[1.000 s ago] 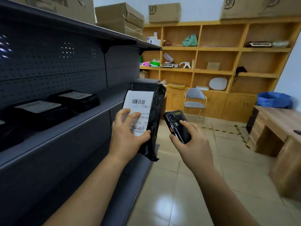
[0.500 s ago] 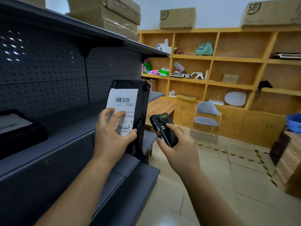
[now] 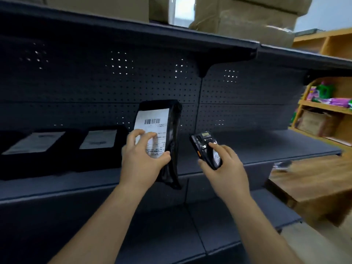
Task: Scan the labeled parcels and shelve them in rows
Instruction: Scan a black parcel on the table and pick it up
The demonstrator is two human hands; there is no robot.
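My left hand (image 3: pixel 142 159) grips a black plastic parcel (image 3: pixel 172 134) upright, its white barcode label facing me, in front of the dark metal shelf (image 3: pixel 257 147). My right hand (image 3: pixel 222 164) holds a black handheld scanner (image 3: pixel 204 147) just right of the parcel, thumb on its keys, its top tilted toward the label. Two more black labeled parcels lie flat in a row on the shelf to the left, one (image 3: pixel 101 143) beside my left hand and another (image 3: pixel 36 147) farther left.
The shelf board right of the held parcel is bare. Cardboard boxes (image 3: pixel 245 18) sit on the top shelf. A wooden table (image 3: pixel 314 178) stands at the right, with wooden shelving (image 3: pixel 327 107) holding coloured packets behind it. A lower shelf tier (image 3: pixel 190 235) juts out below my arms.
My view has turned left to face the shelf squarely. Both hands keep the parcel and the scanner, now held in front of the shelf next to the two shelved parcels.
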